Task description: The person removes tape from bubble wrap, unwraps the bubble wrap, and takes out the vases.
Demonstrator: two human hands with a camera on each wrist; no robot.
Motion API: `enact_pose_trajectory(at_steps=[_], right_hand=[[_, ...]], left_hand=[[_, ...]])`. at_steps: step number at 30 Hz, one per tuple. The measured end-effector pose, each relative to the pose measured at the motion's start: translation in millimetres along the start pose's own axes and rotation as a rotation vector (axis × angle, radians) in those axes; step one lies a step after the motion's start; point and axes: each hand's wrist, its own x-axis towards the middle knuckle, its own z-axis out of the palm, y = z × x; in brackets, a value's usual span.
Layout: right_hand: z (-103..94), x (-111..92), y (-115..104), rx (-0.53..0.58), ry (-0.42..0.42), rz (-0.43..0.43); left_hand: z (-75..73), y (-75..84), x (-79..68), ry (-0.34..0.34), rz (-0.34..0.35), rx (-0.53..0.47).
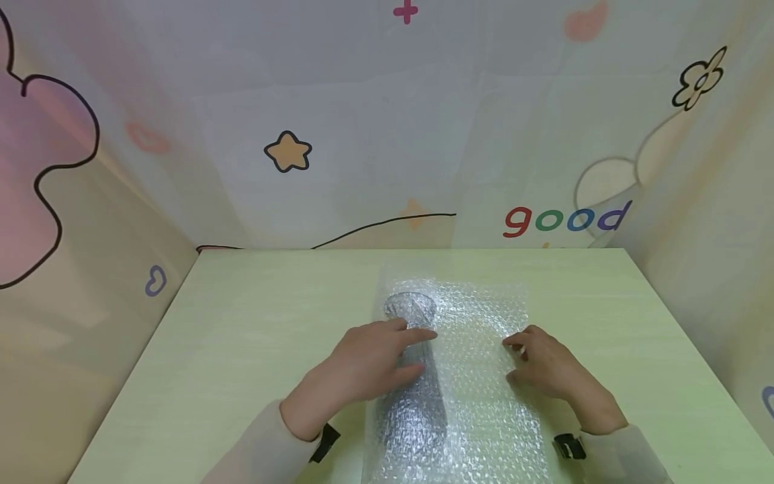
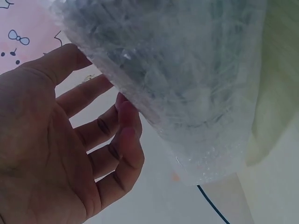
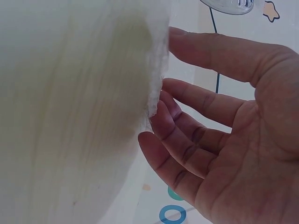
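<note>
A sheet of clear bubble wrap (image 1: pixel 484 390) lies toward the near middle of the table. Through the wrap shows a long grey, see-through cylinder (image 1: pixel 412 410) with a round rim at its far end, its details blurred by the bubbles. My left hand (image 1: pixel 369 356) reaches over the cylinder, fingers and thumb spread and loosely bent, fingertips at the wrap. At the wrap's right edge is my right hand (image 1: pixel 547 366), thumb and fingers apart, fingertips touching the edge. In the right wrist view, a curved clear rim (image 3: pixel 233 6) appears at the top.
The pale green table (image 1: pixel 242 323) extends on both sides of the wrap. Behind it hangs a printed curtain (image 1: pixel 363 134), with further printed cloth at left and right. Black straps (image 1: pixel 570 446) sit at both wrists.
</note>
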Motion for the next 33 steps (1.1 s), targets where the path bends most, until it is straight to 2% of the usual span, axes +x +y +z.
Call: enact_pose_trajectory(at_steps=[6,12,33], right_hand=[[0.3,-0.7,1.0,0.01,0.004,0.005],[0.4,-1.0,1.5,0.017,-0.001,0.013],[0.6,-1.1,2.8,0.028,-0.001,0.007]], left_hand=[[-1.1,2.6,13.4,-0.081,0.057,-0.01],[-0.5,4.5,22.6,-0.126,0.068,-0.018],[2.7,2.1,28.4,-0.153,0.06,-0.071]])
